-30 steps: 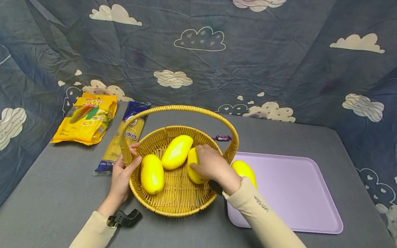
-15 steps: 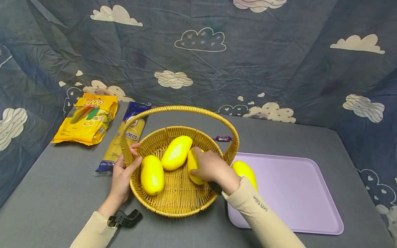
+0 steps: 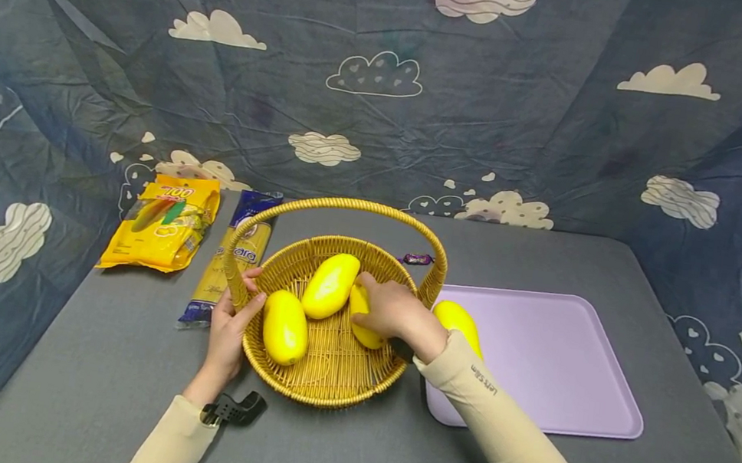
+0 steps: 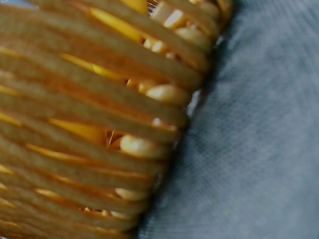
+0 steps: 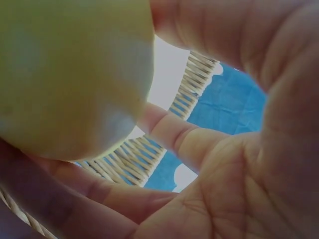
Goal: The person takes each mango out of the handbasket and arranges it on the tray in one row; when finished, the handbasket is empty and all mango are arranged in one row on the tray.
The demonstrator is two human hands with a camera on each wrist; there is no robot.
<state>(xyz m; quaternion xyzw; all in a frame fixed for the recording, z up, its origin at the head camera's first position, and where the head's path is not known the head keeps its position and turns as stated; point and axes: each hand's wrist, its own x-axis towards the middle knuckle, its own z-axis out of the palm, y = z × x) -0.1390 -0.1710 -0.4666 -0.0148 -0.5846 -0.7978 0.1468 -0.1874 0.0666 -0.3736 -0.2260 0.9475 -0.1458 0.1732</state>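
Note:
A golden wicker basket [image 3: 323, 394] with a tall arched handle stands mid-table in the head view. My left hand [image 3: 227, 337] grips its left side by the handle's base, thumb at the rim. In the left wrist view the basket's woven wall [image 4: 89, 109] fills the left part. Inside the basket, my right hand [image 3: 399, 314] holds a yellow mango [image 3: 365, 320] against the right side. The right wrist view has thumb and fingers curled round this mango [image 5: 75, 74]. Two more mangoes lie in the basket, one at the left [image 3: 285, 327] and another behind it [image 3: 330, 286].
Right of the basket lies a lilac tray [image 3: 549, 361], with a mango [image 3: 458, 324] at its left edge, partly behind my right forearm. A purple-wrapped candy [image 3: 418, 259] sits behind. To the left are a pasta packet [image 3: 212, 281] and a yellow candy bag [image 3: 163, 229].
The mango under my right hand has shifted slightly toward me, and the right hand's fingers have moved a little on it. My left hand and the basket stay where they were.

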